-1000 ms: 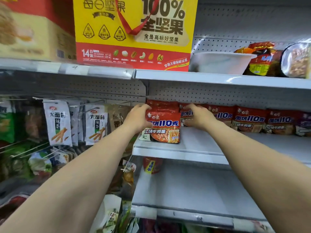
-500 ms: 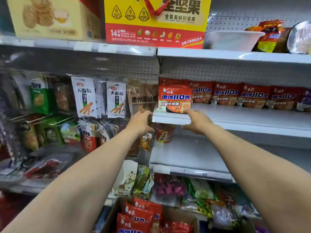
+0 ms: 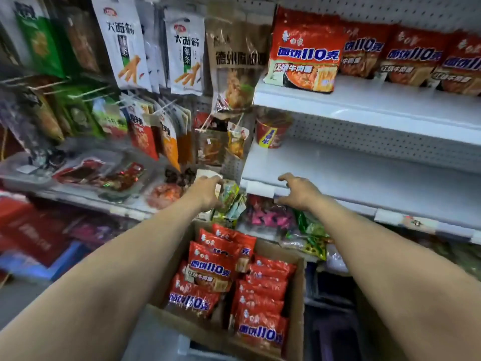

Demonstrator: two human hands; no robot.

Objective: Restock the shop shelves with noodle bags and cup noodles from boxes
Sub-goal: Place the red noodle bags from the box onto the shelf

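A red noodle bag [image 3: 303, 52] stands at the left end of the upper white shelf [image 3: 364, 100], with a row of like bags [image 3: 411, 58] to its right. Below my arms, an open cardboard box [image 3: 295, 303] holds several red noodle bags [image 3: 213, 267]. My left hand [image 3: 207, 191] and my right hand [image 3: 299, 190] hover empty above the box, fingers loosely curled, in front of the lower shelf's edge [image 3: 260, 187]. One red cup noodle [image 3: 272, 130] stands on the lower shelf at its left end.
Hanging snack packets [image 3: 122, 43] fill the pegboard on the left. Trays of packed food [image 3: 99, 175] lie on a low shelf at left. Green and pink packets [image 3: 270, 217] sit under the lower shelf, just behind the box.
Both hands have let go of the noodle bag on the upper shelf and dropped down to the lower shelf's edge. The view has tilted down, bringing the box into sight.
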